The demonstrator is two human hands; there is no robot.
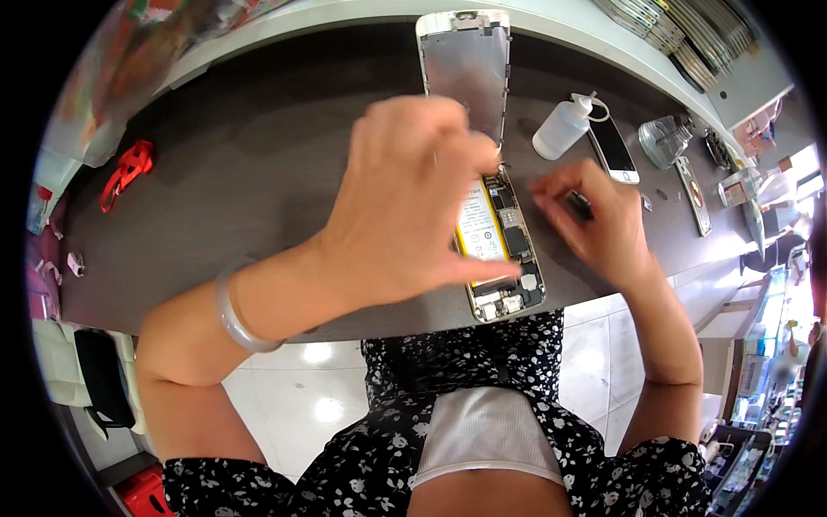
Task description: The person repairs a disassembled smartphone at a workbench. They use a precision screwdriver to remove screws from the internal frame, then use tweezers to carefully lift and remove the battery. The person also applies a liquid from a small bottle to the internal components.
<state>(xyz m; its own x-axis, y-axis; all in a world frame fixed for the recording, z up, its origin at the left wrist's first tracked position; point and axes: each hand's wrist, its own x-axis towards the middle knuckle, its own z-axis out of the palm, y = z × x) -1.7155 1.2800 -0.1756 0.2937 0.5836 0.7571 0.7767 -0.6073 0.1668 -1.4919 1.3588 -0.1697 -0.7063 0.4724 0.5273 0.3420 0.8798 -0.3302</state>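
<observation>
An opened smartphone lies on the dark desk in front of me, its battery and inner parts bare. Its lifted-off screen panel extends from the far end, and I cannot tell whether it is still joined. Across the phone's left side reaches my left hand, thumb stretched over the near part and curled fingers by the far end, widely apart. My right hand hovers just right of the phone, fingers curled and slightly blurred. Something small and dark shows within its curl, too hidden to name.
A squeeze bottle and a white-framed phone sit at the back right. Beyond them are a glass jar and a phone housing. A red strap lies far left. The desk's front edge is close to my body.
</observation>
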